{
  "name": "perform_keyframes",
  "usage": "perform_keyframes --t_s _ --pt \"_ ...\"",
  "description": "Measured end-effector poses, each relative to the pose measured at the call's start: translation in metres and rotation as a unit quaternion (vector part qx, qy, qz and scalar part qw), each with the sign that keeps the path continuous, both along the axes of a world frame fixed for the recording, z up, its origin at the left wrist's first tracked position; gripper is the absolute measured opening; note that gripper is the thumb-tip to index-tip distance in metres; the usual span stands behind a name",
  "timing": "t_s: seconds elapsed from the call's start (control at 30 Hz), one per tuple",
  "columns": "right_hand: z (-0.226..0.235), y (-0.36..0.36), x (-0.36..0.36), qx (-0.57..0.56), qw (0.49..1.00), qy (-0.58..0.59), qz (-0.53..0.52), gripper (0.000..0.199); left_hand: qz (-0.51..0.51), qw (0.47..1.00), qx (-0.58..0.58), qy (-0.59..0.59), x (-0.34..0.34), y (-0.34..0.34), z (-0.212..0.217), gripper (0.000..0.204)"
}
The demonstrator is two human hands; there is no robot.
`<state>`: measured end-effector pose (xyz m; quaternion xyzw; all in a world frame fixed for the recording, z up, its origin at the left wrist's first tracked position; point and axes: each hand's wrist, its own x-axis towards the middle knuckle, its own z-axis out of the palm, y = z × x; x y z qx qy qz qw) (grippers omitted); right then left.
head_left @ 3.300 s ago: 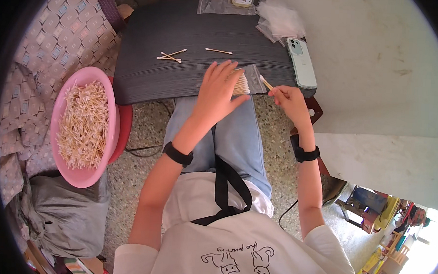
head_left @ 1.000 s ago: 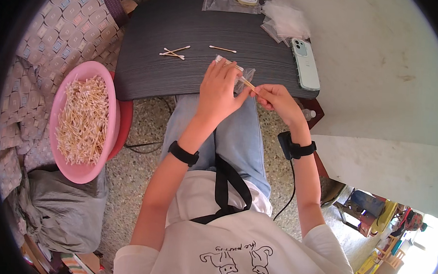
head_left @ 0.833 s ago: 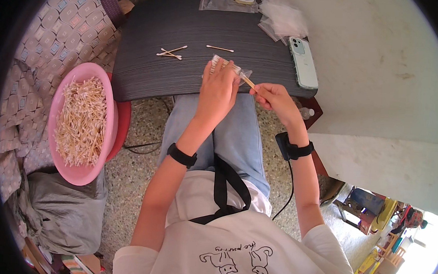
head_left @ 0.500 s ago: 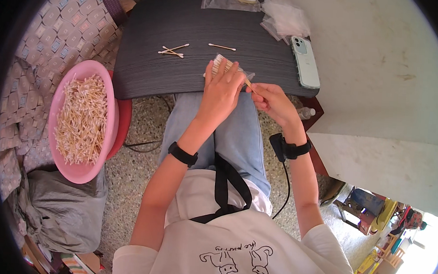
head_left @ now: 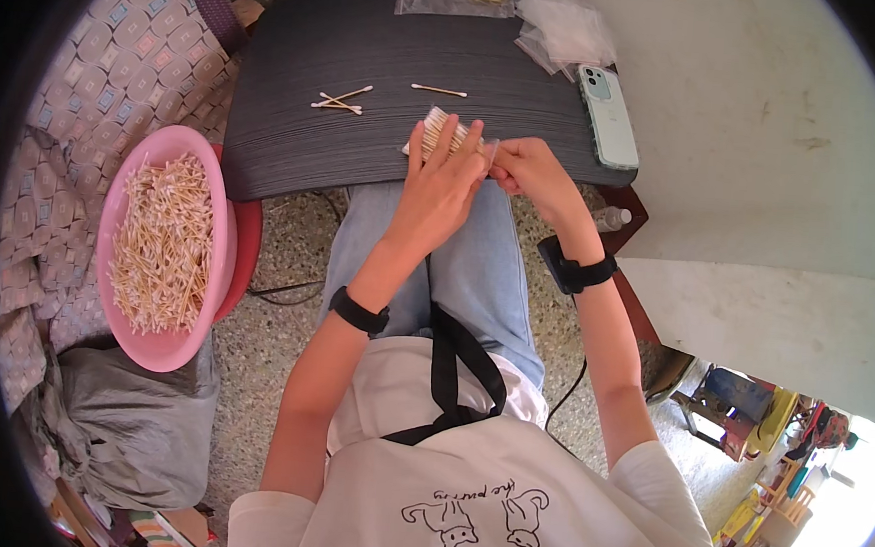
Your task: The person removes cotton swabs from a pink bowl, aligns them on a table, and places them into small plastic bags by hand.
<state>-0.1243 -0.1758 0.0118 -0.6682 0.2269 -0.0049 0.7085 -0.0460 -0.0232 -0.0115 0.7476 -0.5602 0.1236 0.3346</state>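
Observation:
A clear plastic bag of cotton swabs (head_left: pixel 433 123) lies at the near edge of the dark table, its white tips side by side. Over it is my left hand (head_left: pixel 443 189), fingers spread across the swabs, steadying the bag. My right hand (head_left: pixel 539 174) is closed at the bag's right end, where a strip of clear film shows. What its fingertips pinch is hidden. Beyond the bag lies a single cotton swab (head_left: pixel 439 90). Two crossed swabs (head_left: pixel 343 100) rest farther left.
A pink basin (head_left: pixel 109 243) heaped with loose cotton swabs (head_left: pixel 164 247) stands at my left. On the table's right are a pale green phone (head_left: pixel 612 129) and a stack of clear bags (head_left: pixel 568 31). A wall (head_left: pixel 767 133) rises on the right.
My right hand has moved up and closer to the bag's end. The swab stick seen between its fingers and the bag is now out of sight.

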Motion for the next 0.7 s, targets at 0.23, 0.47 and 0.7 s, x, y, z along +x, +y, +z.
perform_keyframes --t_s 0.23,0.47,0.7 --pt "0.003 0.021 -0.004 -0.195 0.978 0.02 -0.067 0.029 0.003 1.0 0.026 0.013 0.002 0.001 0.001 0.011" --pt "-0.008 0.029 -0.015 -0.076 0.976 -0.089 -0.186 0.019 0.006 1.0 0.011 0.024 0.0 -0.001 0.0 0.006" --pt "-0.014 0.027 0.0 -0.134 0.968 -0.105 -0.184 0.017 0.002 1.0 0.019 0.013 0.001 -0.003 -0.005 0.039"
